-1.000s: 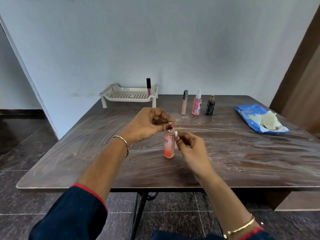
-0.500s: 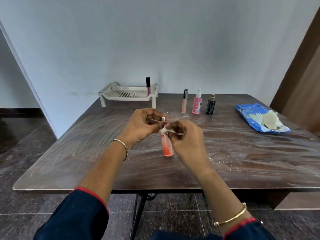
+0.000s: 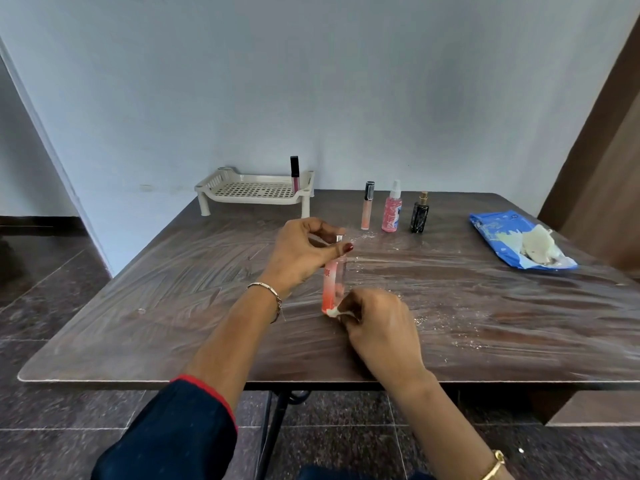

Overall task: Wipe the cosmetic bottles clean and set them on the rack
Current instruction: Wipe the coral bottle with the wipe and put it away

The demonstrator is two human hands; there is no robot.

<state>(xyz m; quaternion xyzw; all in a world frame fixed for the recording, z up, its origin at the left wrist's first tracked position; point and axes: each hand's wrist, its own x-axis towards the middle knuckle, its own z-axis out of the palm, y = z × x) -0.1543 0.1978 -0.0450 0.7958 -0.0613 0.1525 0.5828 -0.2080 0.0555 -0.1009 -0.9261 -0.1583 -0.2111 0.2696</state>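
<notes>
- Table (image 3: 166, 306) — dark wood top, smeared with pale streaks, white specks scattered near the middle and right.
- Rack (image 3: 207, 184) — white, slotted, on short legs at the far left of the table by the wall.
- Wipes pack (image 3: 491, 230) — blue, lying flat at far right, a white wad (image 3: 536, 242) on top.
- Left hand (image 3: 298, 258) — fingers curled, pinching the bottle's cap end.
- Right hand (image 3: 384, 327) — fingers bunched, pinching the wipe against the bottle's base.
- Bottle (image 3: 334, 277) — orange-pink, upright, slightly tilted, near the table's middle, between both hands; whether its base touches the top, cannot tell.
- Far row, standing, well apart from the hands: pink spray (image 3: 392, 214), black bottle (image 3: 419, 218), gloss tube (image 3: 367, 211).
- Dark tube (image 3: 294, 173) — upright at the rack's right rear corner.
- Wipe (image 3: 333, 311) — small white scrap, touching the bottle's bottom edge.
</notes>
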